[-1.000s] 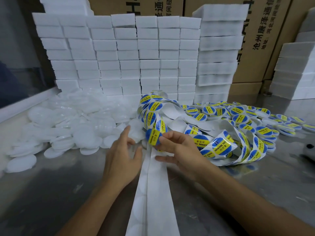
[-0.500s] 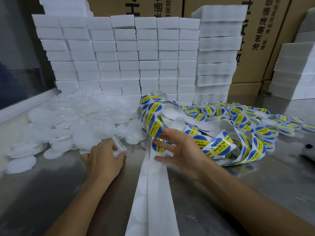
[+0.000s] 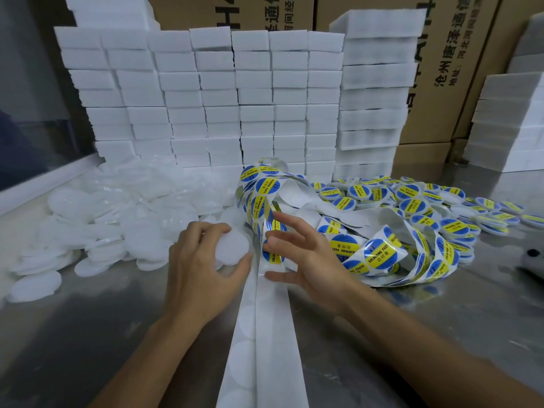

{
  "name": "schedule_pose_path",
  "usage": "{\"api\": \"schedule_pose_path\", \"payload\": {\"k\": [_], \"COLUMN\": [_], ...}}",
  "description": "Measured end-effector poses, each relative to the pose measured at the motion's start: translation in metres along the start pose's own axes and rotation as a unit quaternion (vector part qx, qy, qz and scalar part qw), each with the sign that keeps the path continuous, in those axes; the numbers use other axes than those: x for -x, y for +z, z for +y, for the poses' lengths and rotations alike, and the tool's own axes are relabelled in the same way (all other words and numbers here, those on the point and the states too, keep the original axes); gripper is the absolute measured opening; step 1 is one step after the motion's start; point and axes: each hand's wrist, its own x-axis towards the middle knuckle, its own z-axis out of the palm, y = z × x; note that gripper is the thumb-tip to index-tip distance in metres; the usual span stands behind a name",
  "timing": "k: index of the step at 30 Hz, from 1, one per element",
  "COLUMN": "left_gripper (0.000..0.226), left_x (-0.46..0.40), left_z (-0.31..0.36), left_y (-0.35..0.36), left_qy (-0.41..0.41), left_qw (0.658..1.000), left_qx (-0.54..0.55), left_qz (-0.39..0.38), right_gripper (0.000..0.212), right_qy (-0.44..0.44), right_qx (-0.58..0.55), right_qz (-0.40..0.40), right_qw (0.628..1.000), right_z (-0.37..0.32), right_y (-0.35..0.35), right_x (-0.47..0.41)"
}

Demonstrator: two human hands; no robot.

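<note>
My left hand (image 3: 200,269) grips a round white plastic lid (image 3: 232,250) between thumb and fingers, just above the metal table (image 3: 88,334). My right hand (image 3: 306,254) sits beside it with fingers spread, its thumb and fingertips on a blue-and-yellow round sticker (image 3: 275,251) at the end of the sticker strip (image 3: 265,201). The strip's bare white backing paper (image 3: 265,334) runs down toward me between my arms. More of the strip (image 3: 382,254) curls in loops to the right.
A heap of unlabelled white lids (image 3: 117,219) lies on the left. Several labelled lids (image 3: 412,201) are spread at the right. Stacks of white foam blocks (image 3: 220,98) and cardboard boxes (image 3: 441,69) wall the back. A dark object (image 3: 532,260) sits at the right edge.
My left hand went left into the lid heap, took a white lid and brought it back beside the strip. My right hand stayed on the strip's end sticker.
</note>
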Motion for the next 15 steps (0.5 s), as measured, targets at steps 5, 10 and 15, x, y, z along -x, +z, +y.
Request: {"api": "schedule_pose_path", "payload": {"k": [5, 10, 15], "left_gripper": [0.047, 0.052, 0.030], "left_x": [0.002, 0.004, 0.003], "left_z": [0.017, 0.022, 0.028], "left_y": [-0.001, -0.002, 0.001], "left_qy": [0.100, 0.028, -0.324], "left_qw": [0.994, 0.986, 0.826], "left_qx": [0.037, 0.158, 0.456], "left_qz": [-0.003, -0.037, -0.069], "right_gripper": [0.058, 0.062, 0.061], "right_qy": [-0.038, -0.025, -0.025], "right_qx": [0.022, 0.000, -0.008], "right_qz": [-0.017, -0.003, 0.005], "right_qw": [0.999, 1.000, 1.000], "right_z": [0.004, 0.003, 0.003], "right_y": [0.004, 0.002, -0.001], "right_x": [0.003, 0.001, -0.001]}}
